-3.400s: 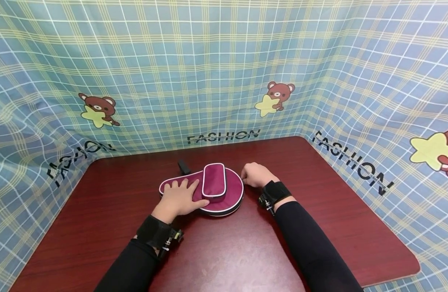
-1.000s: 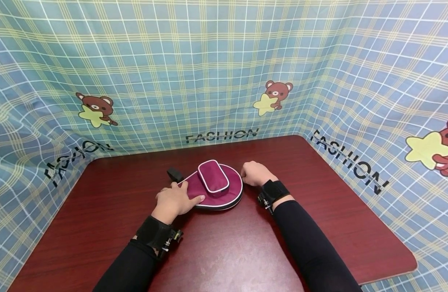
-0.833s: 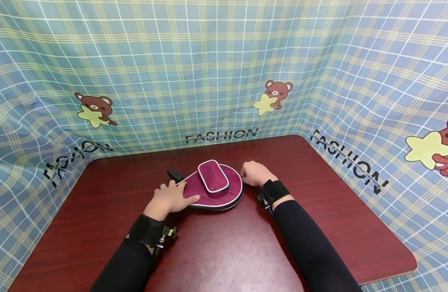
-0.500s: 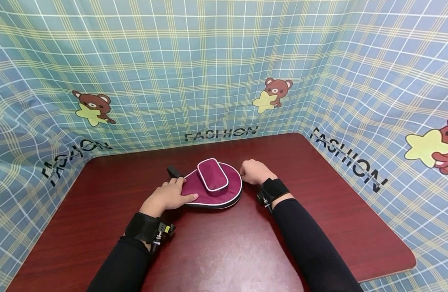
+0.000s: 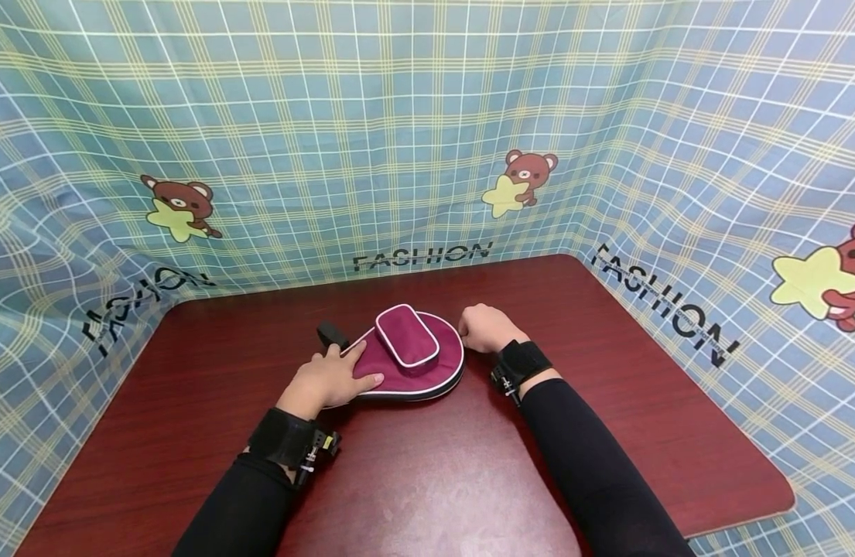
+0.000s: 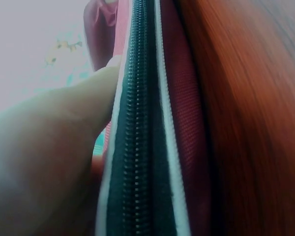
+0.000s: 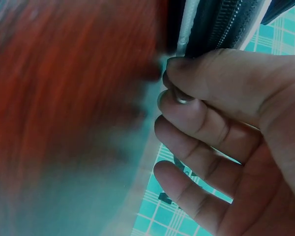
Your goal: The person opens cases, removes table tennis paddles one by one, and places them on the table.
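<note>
hands (image 5: 323, 381) (image 5: 488, 329) at maroon case (image 5: 408, 339), crosswise, round end (image 5: 450, 340) rightward

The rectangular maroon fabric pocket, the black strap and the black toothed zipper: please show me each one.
Rectangular maroon fabric pocket (image 5: 407, 335), head view: top panel.
Black strap (image 5: 332, 335), head view: visible middle.
Black toothed zipper (image 6: 136, 118), left wrist view: row of teeth.

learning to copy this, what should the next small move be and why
Probably draw the right hand gently along the zipper of the maroon paddle case: the right fingers seem to pinch a small shiny piece, perhaps the zipper pull, beside the zipper, and the left hand rests on the case, which may steady it.
</note>
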Demonstrator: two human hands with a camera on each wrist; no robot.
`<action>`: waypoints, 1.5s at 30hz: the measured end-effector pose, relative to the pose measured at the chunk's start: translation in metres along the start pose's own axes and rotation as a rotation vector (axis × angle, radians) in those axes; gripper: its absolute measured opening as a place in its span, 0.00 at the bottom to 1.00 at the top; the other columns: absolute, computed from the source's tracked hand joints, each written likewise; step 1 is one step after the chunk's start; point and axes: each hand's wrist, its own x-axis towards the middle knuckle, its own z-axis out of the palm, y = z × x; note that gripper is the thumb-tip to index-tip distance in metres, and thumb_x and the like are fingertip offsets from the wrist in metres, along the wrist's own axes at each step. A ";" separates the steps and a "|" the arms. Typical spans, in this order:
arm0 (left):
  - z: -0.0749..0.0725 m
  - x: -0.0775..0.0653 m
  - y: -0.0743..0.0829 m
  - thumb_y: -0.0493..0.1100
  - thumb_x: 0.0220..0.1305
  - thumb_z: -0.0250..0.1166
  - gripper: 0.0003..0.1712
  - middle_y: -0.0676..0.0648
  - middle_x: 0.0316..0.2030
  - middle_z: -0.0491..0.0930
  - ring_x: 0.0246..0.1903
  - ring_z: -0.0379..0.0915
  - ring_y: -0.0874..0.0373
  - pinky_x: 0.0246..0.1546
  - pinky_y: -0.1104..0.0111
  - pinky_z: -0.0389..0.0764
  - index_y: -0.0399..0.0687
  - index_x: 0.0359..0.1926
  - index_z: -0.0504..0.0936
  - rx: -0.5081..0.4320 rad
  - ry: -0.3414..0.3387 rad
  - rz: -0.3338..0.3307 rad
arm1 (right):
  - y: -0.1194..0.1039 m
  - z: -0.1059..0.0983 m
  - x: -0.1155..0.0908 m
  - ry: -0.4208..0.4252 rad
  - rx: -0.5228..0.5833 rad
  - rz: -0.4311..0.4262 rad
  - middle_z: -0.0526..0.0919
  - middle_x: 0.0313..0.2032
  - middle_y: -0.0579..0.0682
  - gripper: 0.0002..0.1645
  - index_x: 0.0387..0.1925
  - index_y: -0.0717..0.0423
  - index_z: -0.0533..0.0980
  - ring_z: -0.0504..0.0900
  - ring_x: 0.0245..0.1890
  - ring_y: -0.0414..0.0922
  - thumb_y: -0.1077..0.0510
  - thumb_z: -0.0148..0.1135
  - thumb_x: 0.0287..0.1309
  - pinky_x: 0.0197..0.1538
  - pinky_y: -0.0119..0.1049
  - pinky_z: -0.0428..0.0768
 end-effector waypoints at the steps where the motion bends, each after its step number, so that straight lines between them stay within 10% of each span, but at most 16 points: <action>1: 0.000 0.000 0.001 0.79 0.53 0.44 0.50 0.33 0.64 0.57 0.57 0.60 0.31 0.44 0.43 0.71 0.64 0.72 0.50 0.001 -0.006 -0.005 | 0.000 0.000 0.000 -0.002 0.003 0.002 0.54 0.09 0.38 0.27 0.03 0.44 0.62 0.58 0.12 0.38 0.53 0.61 0.53 0.18 0.32 0.55; 28: 0.002 -0.004 0.015 0.80 0.55 0.41 0.53 0.30 0.63 0.57 0.57 0.60 0.31 0.47 0.44 0.70 0.55 0.73 0.47 0.016 -0.018 -0.081 | 0.006 0.001 0.004 -0.044 0.005 0.035 0.77 0.17 0.37 0.10 0.13 0.38 0.79 0.73 0.22 0.40 0.52 0.65 0.45 0.28 0.35 0.72; 36: 0.005 0.009 -0.003 0.83 0.47 0.46 0.59 0.37 0.70 0.45 0.66 0.45 0.35 0.57 0.39 0.58 0.47 0.69 0.59 -0.070 0.096 0.052 | 0.005 -0.003 0.007 -0.033 0.018 0.034 0.75 0.15 0.37 0.13 0.11 0.39 0.77 0.72 0.20 0.40 0.54 0.63 0.46 0.26 0.35 0.70; 45: 0.009 0.018 -0.007 0.80 0.47 0.53 0.59 0.36 0.69 0.50 0.66 0.52 0.35 0.58 0.44 0.64 0.50 0.72 0.52 -0.188 0.057 0.176 | 0.007 0.001 0.004 -0.034 0.036 0.052 0.70 0.12 0.39 0.17 0.07 0.42 0.74 0.70 0.18 0.40 0.53 0.64 0.47 0.23 0.35 0.67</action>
